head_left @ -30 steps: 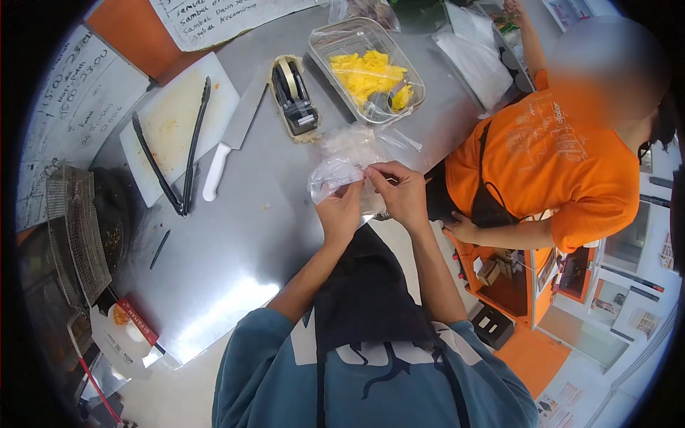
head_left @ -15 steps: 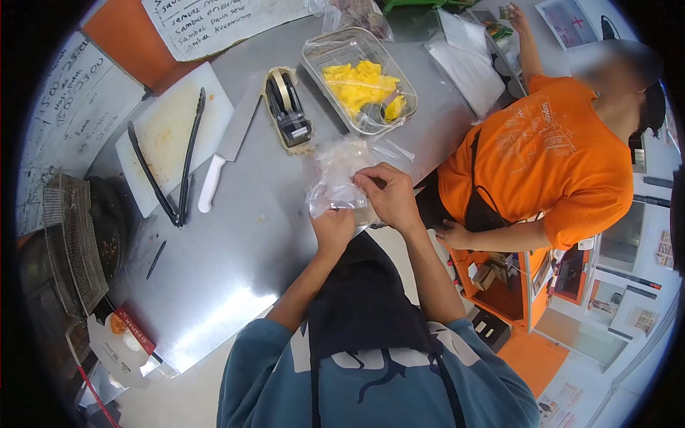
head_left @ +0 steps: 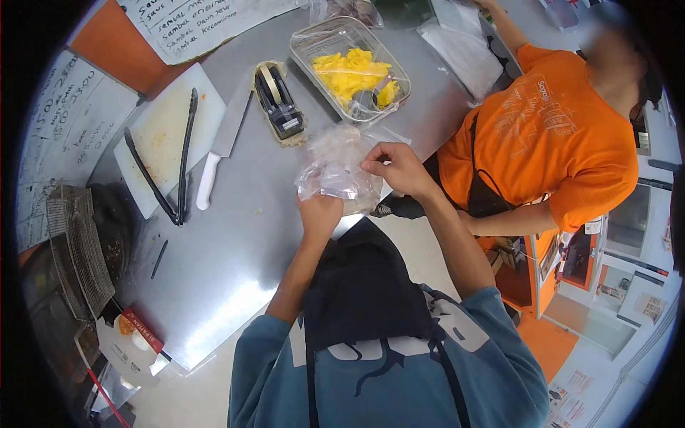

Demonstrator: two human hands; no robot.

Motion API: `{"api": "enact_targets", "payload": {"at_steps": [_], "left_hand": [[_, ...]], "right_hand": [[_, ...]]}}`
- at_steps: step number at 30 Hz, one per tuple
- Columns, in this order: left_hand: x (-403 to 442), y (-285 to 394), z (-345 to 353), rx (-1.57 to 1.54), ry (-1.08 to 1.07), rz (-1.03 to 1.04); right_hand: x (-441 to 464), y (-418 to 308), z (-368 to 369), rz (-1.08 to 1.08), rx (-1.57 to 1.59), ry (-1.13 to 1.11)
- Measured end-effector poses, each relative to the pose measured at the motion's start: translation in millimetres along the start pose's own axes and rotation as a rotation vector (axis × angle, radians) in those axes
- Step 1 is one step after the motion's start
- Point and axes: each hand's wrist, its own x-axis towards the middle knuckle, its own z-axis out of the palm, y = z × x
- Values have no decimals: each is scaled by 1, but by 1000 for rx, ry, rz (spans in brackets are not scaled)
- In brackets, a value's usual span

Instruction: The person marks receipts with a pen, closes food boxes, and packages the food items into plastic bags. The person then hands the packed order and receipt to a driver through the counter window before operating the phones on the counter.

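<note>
Crumpled clear plastic bags point(head_left: 335, 167) lie bunched near the table's front edge, directly before me. My left hand point(head_left: 321, 214) is closed on the near left side of the plastic bag, its fingertips hidden by the film. Thumb and forefinger of my right hand point(head_left: 401, 171) are pinched together at the bag's right side; whether film is caught between them I cannot make out. Just beyond the bags stands a clear tray point(head_left: 301, 51) holding yellow shredded food point(head_left: 353, 71) and a utensil. A black tape dispenser point(head_left: 280, 103) sits to the tray's left.
On the left, black tongs point(head_left: 187, 153) rest across a white cutting board point(head_left: 160, 125), beside a white-handled knife point(head_left: 208, 178). A black pen point(head_left: 159, 258) lies nearer. A co-worker in an orange shirt point(head_left: 542, 135) stands at the right, one arm stretched over the table.
My right hand has shifted right and slightly up from the middle of the bag to its right side. My left hand has moved slightly left with the bag. The co-worker's lower hand has dropped from sight.
</note>
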Motion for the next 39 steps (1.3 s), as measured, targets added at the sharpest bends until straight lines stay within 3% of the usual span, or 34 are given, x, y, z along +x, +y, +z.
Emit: {"api": "enact_targets", "payload": {"at_steps": [3,6,10,14,16,19,20,23,25,28,29,31,34,37,39], "left_hand": [[6,3,0,-26,-39,25],[12,-4,2,-88,-66,-37],[19,-2,2,-146,-96,-55],[18,7,1,-126,-101,-156],[20,-5,1,-4,-107,-105],[21,10,-3,267,-126,101],[21,24,-4,370,-138,192],[32,33,-8,126,-99,-72],[32,27,-7,173,-128,16],[33,29,-10,183,-178,-40],[33,32,-12,179,-198,-92],[30,19,-10,166,-205,72],[30,7,-7,106,-196,158],[30,8,-13,202,-180,237],[32,10,-13,282,-171,260]], "right_hand": [[-14,8,4,-93,-14,-6],[-24,2,12,-440,-314,32],[-26,-3,14,-478,-737,-15],[-19,-4,11,-437,-892,-100],[-16,-13,6,-429,-910,-159],[-11,-26,-2,-466,-831,-41],[-11,-23,1,-476,-762,-44],[-13,-11,13,-445,-495,-115],[-32,-5,24,-337,-229,-243],[-34,8,28,-242,-74,-90],[-29,16,34,-348,11,59],[-14,15,44,-566,177,352],[-25,-13,42,113,1248,-35],[-25,-6,65,300,1747,-100],[-34,-8,69,301,1686,-68]]}}
